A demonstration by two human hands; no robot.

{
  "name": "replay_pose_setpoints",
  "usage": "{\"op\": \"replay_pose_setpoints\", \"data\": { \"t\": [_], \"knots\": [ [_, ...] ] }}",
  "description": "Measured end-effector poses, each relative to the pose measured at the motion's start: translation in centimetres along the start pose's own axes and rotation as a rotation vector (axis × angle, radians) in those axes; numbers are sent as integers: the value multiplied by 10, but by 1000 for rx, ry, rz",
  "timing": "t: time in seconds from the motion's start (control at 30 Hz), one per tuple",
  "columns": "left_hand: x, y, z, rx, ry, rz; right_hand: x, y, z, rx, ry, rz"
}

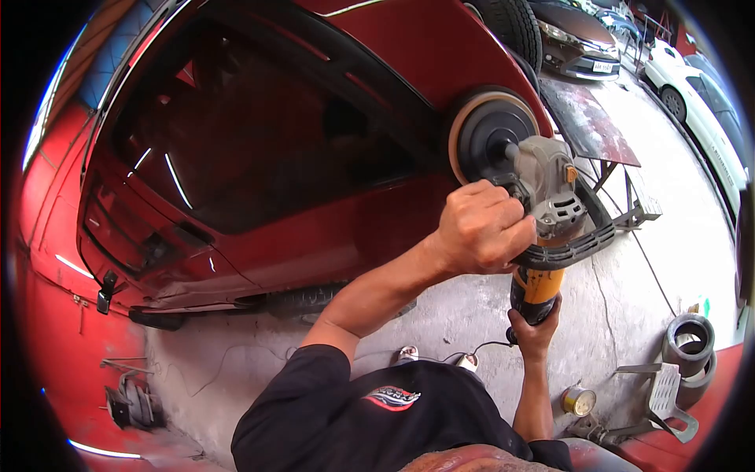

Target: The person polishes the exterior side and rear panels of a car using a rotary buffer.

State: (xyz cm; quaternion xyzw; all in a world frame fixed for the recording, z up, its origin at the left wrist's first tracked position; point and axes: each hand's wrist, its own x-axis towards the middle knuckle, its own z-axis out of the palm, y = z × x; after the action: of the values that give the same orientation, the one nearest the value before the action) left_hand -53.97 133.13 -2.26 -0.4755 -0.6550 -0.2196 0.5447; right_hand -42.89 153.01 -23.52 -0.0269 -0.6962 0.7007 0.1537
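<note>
A yellow-and-black rotary polisher [543, 285] with a grey gear head is held in both hands. My left hand [486, 226] is closed around its black loop handle [582, 250]. Lower down, my right hand [536, 326] wraps the rear of the body, where a cord leads off. The round dark backing plate with a tan-edged pad [491, 134] lies against the red painted panel of the car [409, 35], beside the dark side window [259, 126]. The pad's contact face is hidden behind the plate.
The cord [491, 344] trails over the concrete floor near my feet. A low metal stand [590, 126] is just beyond the polisher. At right are tires [688, 346], a tin can [579, 400] and a perforated metal piece [665, 393]. Other cars [578, 39] stand behind.
</note>
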Motion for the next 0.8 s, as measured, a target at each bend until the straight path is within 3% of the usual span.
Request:
{"op": "replay_pose_setpoints", "data": {
  "t": [0.23, 0.37, 0.43, 0.47, 0.53, 0.7, 0.8],
  "knots": [
    [64, -40, -74, 105, -8, 74, 30, -83, 50, 19, -104, -86],
    [92, -68, -121, 346, 14, 164, 49, -132, 93, 212, -228, -188],
    [101, -73, -139, 468, 98, 139, 58, -154, 108, 98, -245, -292],
    [110, -86, -147, 441, 142, 262, 60, -160, 117, 103, -253, -288],
    [115, -88, -160, 525, 32, 150, 66, -167, 129, 127, -279, -264],
    [118, -78, -133, 419, -54, 109, 60, -151, 122, 204, -282, -194],
    [105, -61, -92, 302, -122, 105, 50, -105, 110, 282, -175, -188]
  ]
}}
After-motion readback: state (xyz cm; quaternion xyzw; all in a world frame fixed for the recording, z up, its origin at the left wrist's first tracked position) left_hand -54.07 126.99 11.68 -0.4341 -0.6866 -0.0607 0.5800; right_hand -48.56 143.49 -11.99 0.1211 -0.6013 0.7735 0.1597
